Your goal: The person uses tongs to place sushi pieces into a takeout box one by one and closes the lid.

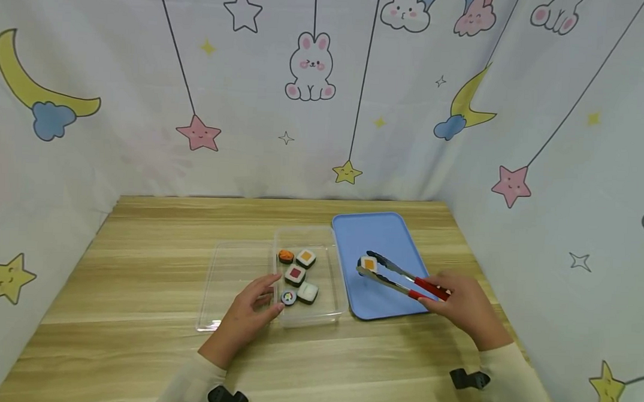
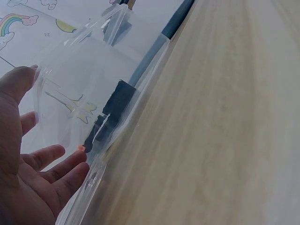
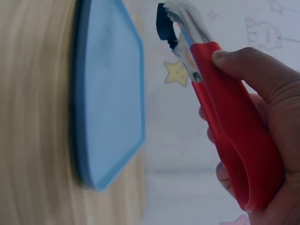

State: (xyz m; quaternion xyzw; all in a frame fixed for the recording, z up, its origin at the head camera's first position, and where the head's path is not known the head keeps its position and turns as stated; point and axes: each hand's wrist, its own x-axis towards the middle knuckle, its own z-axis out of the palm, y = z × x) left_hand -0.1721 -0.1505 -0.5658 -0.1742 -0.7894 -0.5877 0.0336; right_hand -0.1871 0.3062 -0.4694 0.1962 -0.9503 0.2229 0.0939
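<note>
My right hand (image 1: pixel 465 309) grips red-handled metal tongs (image 1: pixel 423 284), their handles pressed between thumb and fingers in the right wrist view. Between the dark tong tips is a sushi piece (image 1: pixel 368 263) with a yellow-orange centre, over the blue tray (image 1: pixel 391 228). A clear plastic box (image 1: pixel 324 318) stands left of the tray, holding several sushi pieces, among them one with a red centre (image 1: pixel 295 274) and one topped in orange (image 1: pixel 286 256). At the box's left wall rests my left hand (image 1: pixel 247 314), thumb and fingers spread, fingertips right at the plastic (image 2: pixel 70 89).
A clear plastic lid (image 1: pixel 232 275) lies on the wooden table (image 1: pixel 152 265) to the left, reaching up to the box. Behind the table and along its sides hangs a white curtain (image 1: pixel 248 168) printed with stars, moons and rabbits.
</note>
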